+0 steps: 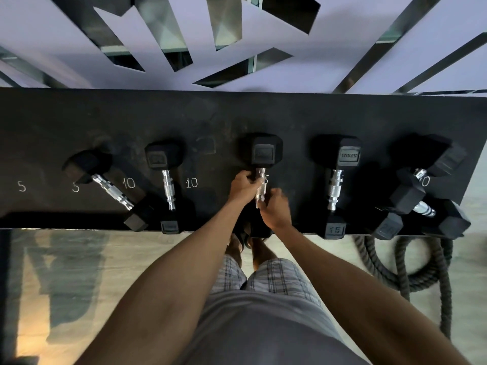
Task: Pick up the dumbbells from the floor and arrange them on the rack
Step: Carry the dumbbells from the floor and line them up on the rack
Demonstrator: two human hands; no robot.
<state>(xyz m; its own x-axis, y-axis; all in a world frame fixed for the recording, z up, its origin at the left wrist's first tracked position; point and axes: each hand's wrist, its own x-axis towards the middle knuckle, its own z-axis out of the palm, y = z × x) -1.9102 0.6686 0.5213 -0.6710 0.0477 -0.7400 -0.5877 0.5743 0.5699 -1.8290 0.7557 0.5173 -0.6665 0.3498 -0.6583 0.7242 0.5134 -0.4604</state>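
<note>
A black rack shelf (237, 114) with chalked weight numbers runs across the view. In its middle lies a black hex dumbbell (264, 150) with a chrome handle. My left hand (243, 185) grips the upper part of that handle. My right hand (275, 206) holds its lower part, hiding the near head. To the left lie a slanted small dumbbell (87, 164) and a straight one (164, 156). On the right, a dumbbell marked 15 (340, 154) lies straight, and two bigger dumbbells (427, 159) (411, 196) lie crossed at the shelf's end.
A thick black battle rope (395, 270) coils on the pale floor under the shelf's right end. Behind the rack is a white wall with angular mirror cut-outs (168, 35). My feet and legs stand close to the shelf's front edge.
</note>
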